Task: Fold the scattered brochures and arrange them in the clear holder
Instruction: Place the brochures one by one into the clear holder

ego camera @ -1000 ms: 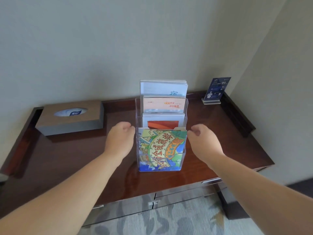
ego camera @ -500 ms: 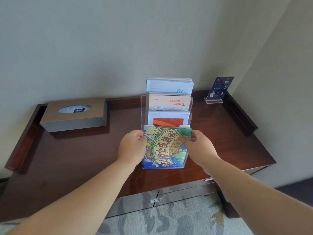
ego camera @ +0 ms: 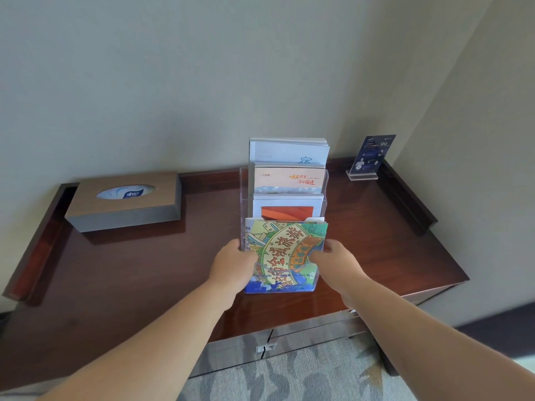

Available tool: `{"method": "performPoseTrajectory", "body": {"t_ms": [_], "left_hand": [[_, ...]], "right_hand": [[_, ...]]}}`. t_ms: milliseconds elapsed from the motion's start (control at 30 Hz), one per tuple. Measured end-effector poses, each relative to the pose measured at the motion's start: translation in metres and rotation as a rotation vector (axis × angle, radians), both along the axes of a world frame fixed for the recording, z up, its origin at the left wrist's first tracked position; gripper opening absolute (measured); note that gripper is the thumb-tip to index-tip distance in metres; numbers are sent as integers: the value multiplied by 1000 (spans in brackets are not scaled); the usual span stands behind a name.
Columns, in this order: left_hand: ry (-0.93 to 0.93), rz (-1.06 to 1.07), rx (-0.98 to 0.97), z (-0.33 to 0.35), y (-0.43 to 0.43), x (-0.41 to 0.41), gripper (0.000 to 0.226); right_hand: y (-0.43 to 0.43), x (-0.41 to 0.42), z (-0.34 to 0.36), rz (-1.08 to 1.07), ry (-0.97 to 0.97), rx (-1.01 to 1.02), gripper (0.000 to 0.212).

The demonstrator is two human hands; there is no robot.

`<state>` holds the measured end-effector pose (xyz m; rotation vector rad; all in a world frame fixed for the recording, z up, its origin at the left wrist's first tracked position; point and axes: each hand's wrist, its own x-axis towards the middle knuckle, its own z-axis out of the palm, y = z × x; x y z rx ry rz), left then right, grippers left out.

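Observation:
A clear tiered holder (ego camera: 326, 180) stands on the dark wooden desk (ego camera: 144, 270). Its tiers hold a pale blue brochure (ego camera: 286, 151) at the back, a cream brochure (ego camera: 289, 180), a white brochure with an orange picture (ego camera: 286, 206), and a colourful illustrated brochure (ego camera: 285, 241) in the front pocket. My left hand (ego camera: 234, 264) grips the colourful brochure's left edge, thumb over its face. My right hand (ego camera: 337, 261) grips its right edge. Whether my fingers also touch the holder's walls I cannot tell.
A brown tissue box (ego camera: 124, 202) sits at the back left of the desk. A small blue sign in a clear stand (ego camera: 370, 157) is at the back right corner. Raised rails run along the desk's left, back and right edges. Drawers and patterned carpet lie below.
My hands came in from beside the holder, pinched the colourful brochure's top corners, then slid down to its side edges. The view has also shifted slightly.

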<state>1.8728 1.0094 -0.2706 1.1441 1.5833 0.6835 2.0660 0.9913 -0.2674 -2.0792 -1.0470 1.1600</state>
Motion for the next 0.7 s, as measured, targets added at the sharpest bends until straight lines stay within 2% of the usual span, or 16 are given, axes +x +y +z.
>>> {"method": "performPoseTrajectory", "body": {"t_ms": [167,467,700], "left_hand": [[-70,20,-6,-3,-4,4,23],[-165,115,-27,-5,6,18,22],[-139,204,-29,0,43,42,22]], "right_hand": [[-1,-2,3,-8,89,-14,19],[19,4,10,4,136,-8,18],[67,28,10,88,160,9,15]]}}
